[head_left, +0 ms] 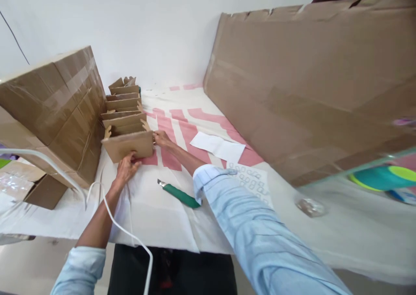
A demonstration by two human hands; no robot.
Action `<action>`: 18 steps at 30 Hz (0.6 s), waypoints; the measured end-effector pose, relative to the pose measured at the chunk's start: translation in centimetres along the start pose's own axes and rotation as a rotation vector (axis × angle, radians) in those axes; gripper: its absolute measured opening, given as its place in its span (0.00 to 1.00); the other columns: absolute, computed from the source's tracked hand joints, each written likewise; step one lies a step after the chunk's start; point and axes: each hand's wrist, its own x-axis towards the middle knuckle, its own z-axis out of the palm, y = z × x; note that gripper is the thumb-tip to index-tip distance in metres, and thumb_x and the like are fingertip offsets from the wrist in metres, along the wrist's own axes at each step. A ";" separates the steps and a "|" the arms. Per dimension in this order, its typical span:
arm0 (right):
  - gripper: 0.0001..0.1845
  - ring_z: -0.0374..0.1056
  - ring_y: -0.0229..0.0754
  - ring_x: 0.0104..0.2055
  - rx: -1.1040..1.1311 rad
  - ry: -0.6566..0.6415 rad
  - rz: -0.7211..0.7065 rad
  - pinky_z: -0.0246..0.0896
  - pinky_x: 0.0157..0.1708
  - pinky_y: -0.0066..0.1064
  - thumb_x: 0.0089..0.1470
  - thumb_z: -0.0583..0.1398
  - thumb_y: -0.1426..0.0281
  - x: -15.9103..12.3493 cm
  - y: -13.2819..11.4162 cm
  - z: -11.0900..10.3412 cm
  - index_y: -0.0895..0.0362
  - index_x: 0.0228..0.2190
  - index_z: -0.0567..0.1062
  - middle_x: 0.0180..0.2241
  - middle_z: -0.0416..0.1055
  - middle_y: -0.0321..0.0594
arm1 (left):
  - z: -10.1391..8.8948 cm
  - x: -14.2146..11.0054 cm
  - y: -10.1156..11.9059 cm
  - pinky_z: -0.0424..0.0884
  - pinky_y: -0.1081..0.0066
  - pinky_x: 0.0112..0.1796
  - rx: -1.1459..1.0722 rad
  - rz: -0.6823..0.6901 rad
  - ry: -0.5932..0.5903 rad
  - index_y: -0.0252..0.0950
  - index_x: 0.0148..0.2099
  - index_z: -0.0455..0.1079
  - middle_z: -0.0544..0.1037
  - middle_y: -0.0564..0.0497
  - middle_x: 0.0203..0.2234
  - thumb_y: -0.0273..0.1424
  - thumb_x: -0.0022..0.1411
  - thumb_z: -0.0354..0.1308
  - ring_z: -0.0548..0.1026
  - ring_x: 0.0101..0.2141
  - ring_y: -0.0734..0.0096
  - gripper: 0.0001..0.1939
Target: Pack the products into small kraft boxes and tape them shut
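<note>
Head view. Both hands meet on a small cardboard piece (128, 145), the nearest in a row of folded cardboard pieces (122, 104) that stands at about 10 o'clock on the bench (162, 217). The left hand (125, 168) holds the piece's lower edge from beneath, its fingers curled up against the front face, a hold that seems to keep the panel from sliding forward. The right hand (161, 138) rests at the piece's right end, at 3 o'clock of it, fingers pressed together against the corner, apparently to steady it upright. The row backs against a large taped box (55, 100) at 9 o'clock, which appears to brace it. A green utility knife (179, 195) lies just near the right forearm, at 6 o'clock of the piece. White paper sheets (218, 147) lie at 3 o'clock, on the pink-striped cover. A big cardboard sheet (308, 91) leans at 2 o'clock. A white cable (123, 231) crosses the left wrist.
</note>
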 end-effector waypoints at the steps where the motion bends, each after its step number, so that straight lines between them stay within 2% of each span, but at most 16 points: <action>1: 0.16 0.75 0.43 0.41 -0.011 0.010 0.010 0.75 0.43 0.38 0.69 0.64 0.59 -0.5 0.1 -0.5 0.59 0.46 0.78 0.42 0.77 0.40 | -0.2 1.1 -0.4 0.78 0.57 0.53 -0.002 -0.005 -0.005 0.36 0.59 0.76 0.86 0.42 0.44 0.31 0.61 0.66 0.84 0.47 0.52 0.23; 3: 0.13 0.71 0.41 0.36 -0.053 0.019 -0.008 0.69 0.40 0.34 0.68 0.63 0.61 -2.2 0.3 -1.7 0.58 0.36 0.78 0.33 0.75 0.35 | -0.6 2.9 -1.1 0.79 0.58 0.51 -0.016 0.004 -0.020 0.35 0.59 0.76 0.86 0.44 0.41 0.31 0.61 0.65 0.84 0.43 0.55 0.23; 6: 0.12 0.69 0.42 0.35 -0.219 -0.044 -0.139 0.64 0.39 0.33 0.64 0.61 0.64 -7.1 0.9 -3.3 0.56 0.30 0.76 0.30 0.74 0.35 | -0.7 4.7 -2.1 0.79 0.60 0.49 -0.038 0.020 -0.036 0.35 0.59 0.76 0.85 0.46 0.39 0.31 0.61 0.63 0.83 0.41 0.57 0.23; 8: 0.11 0.70 0.43 0.36 -0.365 -0.094 -0.177 0.63 0.39 0.33 0.64 0.61 0.62 -11.4 1.7 -4.0 0.54 0.32 0.77 0.34 0.76 0.37 | -0.5 5.7 -2.6 0.79 0.60 0.50 -0.046 0.018 -0.035 0.34 0.60 0.75 0.85 0.46 0.40 0.31 0.60 0.62 0.82 0.42 0.57 0.25; 12: 0.12 0.72 0.48 0.44 -0.652 -0.117 -0.097 0.64 0.43 0.36 0.60 0.65 0.59 -19.2 3.5 -4.3 0.53 0.41 0.78 0.42 0.77 0.43 | -0.2 7.6 -3.0 0.76 0.56 0.56 -0.051 0.011 -0.018 0.30 0.67 0.70 0.83 0.41 0.47 0.29 0.58 0.62 0.81 0.48 0.54 0.34; 15: 0.09 0.71 0.48 0.44 -0.784 -0.118 -0.066 0.63 0.43 0.36 0.61 0.65 0.61 -22.3 4.4 -3.9 0.52 0.39 0.77 0.41 0.75 0.42 | -0.3 8.1 -2.7 0.73 0.52 0.60 -0.054 0.037 -0.027 0.28 0.71 0.65 0.81 0.37 0.53 0.27 0.55 0.63 0.79 0.54 0.47 0.41; 18: 0.07 0.71 0.48 0.44 -0.832 -0.063 -0.082 0.63 0.44 0.37 0.61 0.64 0.62 -23.3 4.9 -3.1 0.52 0.38 0.77 0.40 0.74 0.42 | -0.7 7.1 -2.3 0.72 0.50 0.61 -0.060 0.091 -0.044 0.31 0.72 0.65 0.79 0.37 0.58 0.25 0.53 0.63 0.77 0.58 0.44 0.43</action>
